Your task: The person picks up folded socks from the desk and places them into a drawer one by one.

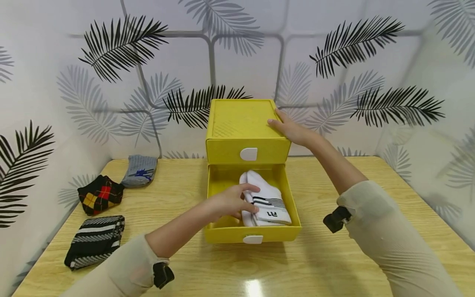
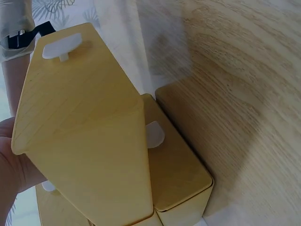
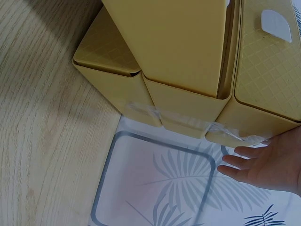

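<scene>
A yellow drawer unit (image 1: 241, 119) stands on the table, its middle drawer (image 1: 217, 235) pulled out towards me. In that drawer lies a folded pair of white socks (image 1: 271, 206) with black stripes and lettering. My left hand (image 1: 231, 202) reaches in from the left, thumb and index finger bent over the socks' left edge. The drawer's front hides most of this hand in the left wrist view. My right hand (image 1: 293, 130) rests on the unit's top right edge. In the right wrist view its fingers (image 3: 240, 162) extend loosely past the unit's rear edge.
At the table's left lie grey folded socks (image 1: 140, 171), argyle socks (image 1: 100, 195) in black, red and yellow, and black-and-white striped socks (image 1: 95, 241). Behind the unit rises a leaf-patterned wall (image 1: 245, 53). A closed bottom drawer (image 2: 181, 165) sits under the pulled-out one.
</scene>
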The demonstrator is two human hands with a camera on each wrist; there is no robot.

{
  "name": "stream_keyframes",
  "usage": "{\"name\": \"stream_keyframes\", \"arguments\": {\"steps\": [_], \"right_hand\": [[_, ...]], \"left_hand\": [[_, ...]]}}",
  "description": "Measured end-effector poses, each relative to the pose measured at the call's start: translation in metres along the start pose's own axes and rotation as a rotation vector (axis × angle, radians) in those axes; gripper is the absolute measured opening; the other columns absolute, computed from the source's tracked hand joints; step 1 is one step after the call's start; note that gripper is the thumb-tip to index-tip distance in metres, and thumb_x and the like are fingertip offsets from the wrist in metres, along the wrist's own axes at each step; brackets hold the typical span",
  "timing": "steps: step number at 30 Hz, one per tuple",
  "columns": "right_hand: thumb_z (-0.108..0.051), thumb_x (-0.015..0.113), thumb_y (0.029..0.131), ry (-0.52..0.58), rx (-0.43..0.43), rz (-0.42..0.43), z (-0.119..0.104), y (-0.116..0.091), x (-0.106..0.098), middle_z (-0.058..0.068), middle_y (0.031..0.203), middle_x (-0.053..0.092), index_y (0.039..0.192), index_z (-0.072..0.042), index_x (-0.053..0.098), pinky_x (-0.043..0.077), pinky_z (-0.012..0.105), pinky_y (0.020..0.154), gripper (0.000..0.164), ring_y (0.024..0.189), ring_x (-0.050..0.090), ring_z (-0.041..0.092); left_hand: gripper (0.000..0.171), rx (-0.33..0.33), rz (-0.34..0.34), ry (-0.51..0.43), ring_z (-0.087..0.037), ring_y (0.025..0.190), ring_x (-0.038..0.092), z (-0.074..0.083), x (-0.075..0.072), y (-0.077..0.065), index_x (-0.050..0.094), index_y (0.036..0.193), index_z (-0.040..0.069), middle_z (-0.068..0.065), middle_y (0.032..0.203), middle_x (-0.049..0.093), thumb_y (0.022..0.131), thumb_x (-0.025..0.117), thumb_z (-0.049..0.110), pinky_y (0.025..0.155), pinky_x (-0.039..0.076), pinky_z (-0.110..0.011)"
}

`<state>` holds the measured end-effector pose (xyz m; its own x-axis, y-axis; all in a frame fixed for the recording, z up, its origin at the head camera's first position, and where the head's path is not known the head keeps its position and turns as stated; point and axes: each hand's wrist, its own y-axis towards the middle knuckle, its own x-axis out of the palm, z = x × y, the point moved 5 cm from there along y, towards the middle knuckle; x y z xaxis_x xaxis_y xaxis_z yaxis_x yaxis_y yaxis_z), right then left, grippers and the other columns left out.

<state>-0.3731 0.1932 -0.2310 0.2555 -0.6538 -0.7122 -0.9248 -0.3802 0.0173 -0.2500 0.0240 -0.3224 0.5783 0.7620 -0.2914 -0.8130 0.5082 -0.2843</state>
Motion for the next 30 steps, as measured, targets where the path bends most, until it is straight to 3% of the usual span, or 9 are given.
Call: {"name": "stream_keyframes", "arguments": {"steps": [8,12,16,22,26,30], "right_hand": [[-0.036,0.030,0.100,-0.002,0.004,-0.003,0.001,-0.001,0.000,0.020,0.150,-0.009,0.145,0.000,-0.009,0.000,0.045,0.108,0.069,0.135,-0.006,0.030],[-0.035,0.030,0.100,-0.004,0.001,0.000,0.002,-0.001,-0.001,0.020,0.150,-0.008,0.145,0.000,-0.008,0.000,0.044,0.108,0.069,0.136,-0.005,0.030],[-0.035,0.030,0.100,-0.012,-0.004,0.005,0.000,-0.001,0.000,0.020,0.150,-0.007,0.145,0.001,-0.007,0.000,0.043,0.108,0.068,0.136,-0.004,0.030],[-0.036,0.029,0.100,-0.013,0.005,0.010,-0.001,0.000,-0.002,0.020,0.150,-0.007,0.145,0.001,-0.007,0.001,0.044,0.108,0.068,0.136,-0.004,0.031],[-0.035,0.029,0.100,-0.012,0.001,0.006,-0.001,-0.001,-0.003,0.020,0.150,-0.008,0.145,0.001,-0.008,0.000,0.043,0.108,0.068,0.136,-0.005,0.030],[-0.034,0.029,0.100,-0.006,-0.005,0.003,-0.001,-0.001,-0.003,0.020,0.150,-0.008,0.145,0.001,-0.008,-0.001,0.043,0.108,0.068,0.136,-0.006,0.030]], "left_hand": [[0.050,0.036,0.033,0.071,-0.015,0.055,0.044,0.002,0.007,0.003,0.047,0.132,0.007,-0.012,0.092,0.050,0.085,0.063,0.000,0.054,0.045,-0.025],[0.053,0.054,0.034,0.037,-0.018,0.067,0.052,0.001,0.004,0.000,0.045,0.134,0.006,-0.015,0.098,0.050,0.084,0.063,-0.001,0.063,0.051,-0.029],[0.055,0.065,0.038,-0.010,-0.025,0.087,0.056,0.001,-0.005,-0.008,0.044,0.135,0.006,-0.021,0.115,0.046,0.085,0.063,-0.001,0.074,0.052,-0.035],[0.057,0.106,-0.003,-0.153,-0.035,0.109,0.052,0.006,-0.030,-0.032,0.036,0.140,0.006,-0.026,0.134,0.034,0.088,0.059,0.002,0.083,0.048,-0.037],[0.055,0.172,-0.041,-0.194,-0.037,0.117,0.045,0.006,-0.050,-0.057,0.033,0.140,0.004,-0.024,0.138,0.032,0.091,0.057,0.007,0.087,0.046,-0.038],[0.056,0.219,-0.055,-0.223,-0.036,0.119,0.042,-0.004,-0.071,-0.082,0.032,0.140,0.002,-0.022,0.139,0.031,0.091,0.058,0.013,0.089,0.044,-0.041]]}}
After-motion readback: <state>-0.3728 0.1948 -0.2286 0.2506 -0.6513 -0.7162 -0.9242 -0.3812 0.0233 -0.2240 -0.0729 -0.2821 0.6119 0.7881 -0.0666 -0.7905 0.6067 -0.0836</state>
